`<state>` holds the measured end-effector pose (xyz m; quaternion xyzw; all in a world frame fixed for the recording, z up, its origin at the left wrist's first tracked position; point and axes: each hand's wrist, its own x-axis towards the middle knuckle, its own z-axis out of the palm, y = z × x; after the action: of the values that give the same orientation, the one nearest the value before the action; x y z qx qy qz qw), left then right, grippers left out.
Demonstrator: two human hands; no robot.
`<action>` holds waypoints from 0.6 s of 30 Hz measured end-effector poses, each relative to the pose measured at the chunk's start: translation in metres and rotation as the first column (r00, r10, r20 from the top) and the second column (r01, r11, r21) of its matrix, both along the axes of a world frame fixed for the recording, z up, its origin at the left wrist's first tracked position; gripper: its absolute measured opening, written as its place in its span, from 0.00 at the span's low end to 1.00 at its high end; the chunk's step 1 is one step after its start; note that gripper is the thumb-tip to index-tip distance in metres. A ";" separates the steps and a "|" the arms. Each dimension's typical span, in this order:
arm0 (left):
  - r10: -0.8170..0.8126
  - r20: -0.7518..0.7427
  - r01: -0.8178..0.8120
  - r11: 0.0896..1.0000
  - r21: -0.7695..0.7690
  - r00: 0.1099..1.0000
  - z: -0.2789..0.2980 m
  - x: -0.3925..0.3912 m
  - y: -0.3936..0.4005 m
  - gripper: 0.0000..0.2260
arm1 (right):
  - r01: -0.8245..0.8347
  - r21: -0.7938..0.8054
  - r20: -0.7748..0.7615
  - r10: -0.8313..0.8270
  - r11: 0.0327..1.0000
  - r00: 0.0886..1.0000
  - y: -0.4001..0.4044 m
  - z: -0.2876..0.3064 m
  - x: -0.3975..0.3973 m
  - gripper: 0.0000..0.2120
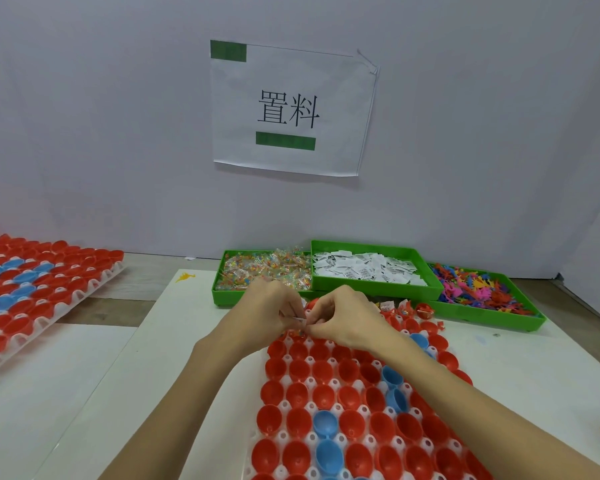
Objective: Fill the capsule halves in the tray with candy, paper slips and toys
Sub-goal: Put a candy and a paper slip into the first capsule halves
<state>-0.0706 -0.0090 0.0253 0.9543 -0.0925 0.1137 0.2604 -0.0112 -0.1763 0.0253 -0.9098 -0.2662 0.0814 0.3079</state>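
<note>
A white tray (284, 406) of red and blue capsule halves (298, 393) lies in front of me on the white table. My left hand (269, 311) and my right hand (343, 315) meet over its far rows, both pinching a small clear candy packet (300, 320). Behind them stand three green bins: candy (253, 268), white paper slips (364, 268) and coloured toys (482, 289). A few far-row halves near the toy bin hold wrapped items (404, 308); the rows near me are empty.
A second white tray of red and blue capsule halves (32, 289) lies at the left. A yellow toy (185, 277) lies loose on the table left of the candy bin. A white wall with a paper sign (291, 109) closes the back.
</note>
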 end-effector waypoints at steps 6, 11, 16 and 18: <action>-0.008 0.006 0.007 0.993 0.119 1.000 -0.002 0.001 0.003 0.08 | -0.009 -0.015 0.021 0.009 1.000 1.000 0.001 -0.002 0.000 0.02; -0.040 0.007 0.039 0.996 0.086 0.999 -0.002 -0.001 0.007 0.07 | -0.026 0.032 -0.004 0.026 0.999 1.000 -0.002 0.005 0.003 0.06; -0.031 0.070 0.026 0.997 0.076 0.997 -0.001 -0.001 0.008 0.04 | -0.027 0.013 0.070 0.026 1.000 0.997 0.001 0.002 0.001 0.01; -0.053 0.075 0.046 0.994 0.095 0.996 0.000 -0.001 0.006 0.04 | -0.043 -0.024 0.122 0.046 0.999 0.991 0.003 0.002 0.000 0.01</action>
<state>-0.0715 -0.0027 0.0258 0.9577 -0.1316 0.1398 0.2144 -0.0111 -0.1731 0.0275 -0.9101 -0.3039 0.0350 0.2795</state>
